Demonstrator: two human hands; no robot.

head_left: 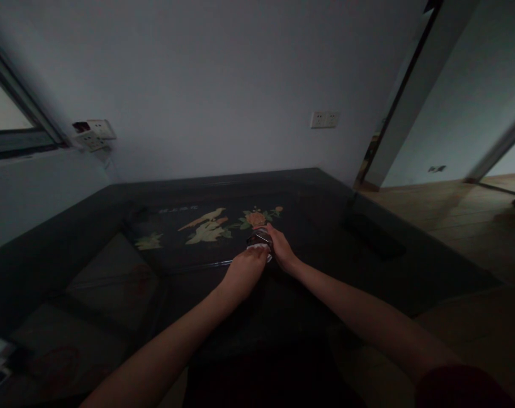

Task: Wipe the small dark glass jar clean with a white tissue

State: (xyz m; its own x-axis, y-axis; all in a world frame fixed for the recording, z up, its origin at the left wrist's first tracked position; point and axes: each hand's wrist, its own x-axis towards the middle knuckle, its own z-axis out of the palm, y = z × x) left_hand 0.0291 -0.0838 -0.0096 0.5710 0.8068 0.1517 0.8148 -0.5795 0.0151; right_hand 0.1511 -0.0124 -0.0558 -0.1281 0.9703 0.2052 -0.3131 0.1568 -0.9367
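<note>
On the dark surface (312, 218), a bird-and-flower picture (208, 229) lies to the left and far of the hands. The left hand (249, 267) has its fingers curled on a white cloth or tissue (262, 246), pressed against a small dark glossy object (260, 236) held up between both hands; the right hand (281, 246) grips its right side. The work seems under way, the object not yet set down; how much remains cannot be told.

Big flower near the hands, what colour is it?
The flower looks orange-pink, with green leaves, in the head view.
</note>
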